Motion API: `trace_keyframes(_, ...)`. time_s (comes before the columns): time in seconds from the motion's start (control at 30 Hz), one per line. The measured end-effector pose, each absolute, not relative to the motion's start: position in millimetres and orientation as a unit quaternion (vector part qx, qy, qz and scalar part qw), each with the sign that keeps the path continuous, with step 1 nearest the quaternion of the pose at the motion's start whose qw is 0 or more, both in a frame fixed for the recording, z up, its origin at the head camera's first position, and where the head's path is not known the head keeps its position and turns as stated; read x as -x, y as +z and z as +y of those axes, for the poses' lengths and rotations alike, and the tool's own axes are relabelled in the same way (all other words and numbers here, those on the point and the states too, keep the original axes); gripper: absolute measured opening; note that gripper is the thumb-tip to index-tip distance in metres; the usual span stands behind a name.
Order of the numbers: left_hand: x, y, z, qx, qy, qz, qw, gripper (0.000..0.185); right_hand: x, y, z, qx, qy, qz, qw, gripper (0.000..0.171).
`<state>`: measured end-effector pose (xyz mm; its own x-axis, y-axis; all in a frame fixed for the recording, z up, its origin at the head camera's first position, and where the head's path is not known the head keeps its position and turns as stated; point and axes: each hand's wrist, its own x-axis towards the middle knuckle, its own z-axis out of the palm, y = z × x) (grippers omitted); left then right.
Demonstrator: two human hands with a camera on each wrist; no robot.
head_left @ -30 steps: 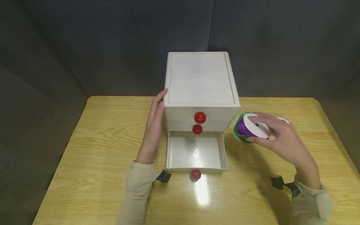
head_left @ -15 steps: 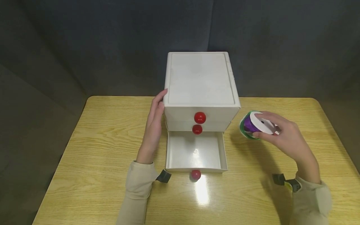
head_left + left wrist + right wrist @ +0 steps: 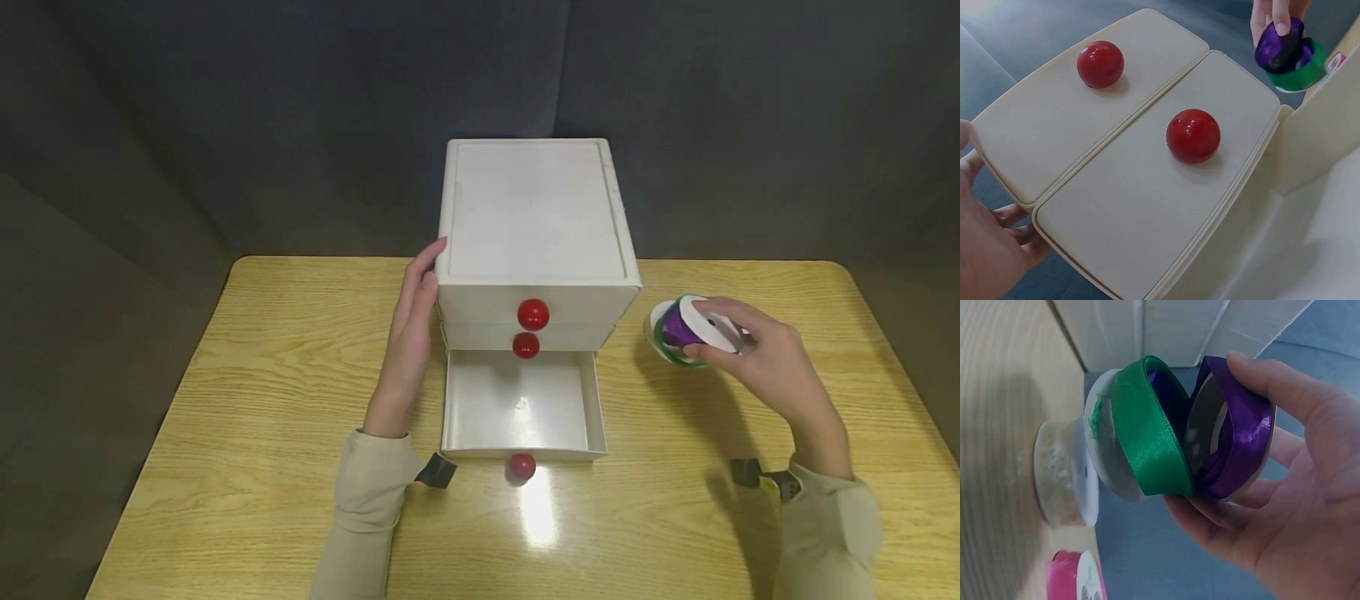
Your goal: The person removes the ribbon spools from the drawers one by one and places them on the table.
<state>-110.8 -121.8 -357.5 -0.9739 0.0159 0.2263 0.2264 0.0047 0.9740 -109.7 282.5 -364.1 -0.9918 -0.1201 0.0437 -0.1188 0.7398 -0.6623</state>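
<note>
A white three-drawer cabinet [image 3: 534, 208] stands mid-table with red ball knobs [image 3: 1193, 135]. Its bottom drawer [image 3: 495, 400] is pulled out and holds nothing. My left hand [image 3: 411, 333] lies flat with straight fingers against the cabinet's left side. Right of the cabinet, my right hand [image 3: 765, 367] grips a tilted purple ribbon spool [image 3: 1241, 431]. A green ribbon spool [image 3: 1147, 431] lies against the purple one. The green spool leans on a whitish spool [image 3: 1060, 475] standing on the table.
A pink ribbon spool [image 3: 1075, 578] lies beside the whitish one, near my right hand. The wooden table [image 3: 285, 350] ends at a dark cloth backdrop behind the cabinet. Bare wood shows to the left and at the front.
My right hand has carried the purple and green spools to the right and lower, away from the cabinet. The left hand and the drawer have not moved.
</note>
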Motion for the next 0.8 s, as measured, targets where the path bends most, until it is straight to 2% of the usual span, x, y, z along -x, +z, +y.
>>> trace_keyframes(0.4,111,-358,-122,0.092,-0.703,-0.701,0.077,0.051,117,-378,296,0.027,-0.349,0.937,0.025,0.065)
trace_keyframes(0.8,111,-356,-122,0.097,-0.707,-0.696,0.077,0.05,121,-390,307,0.007,-0.334,0.943,0.017,0.065)
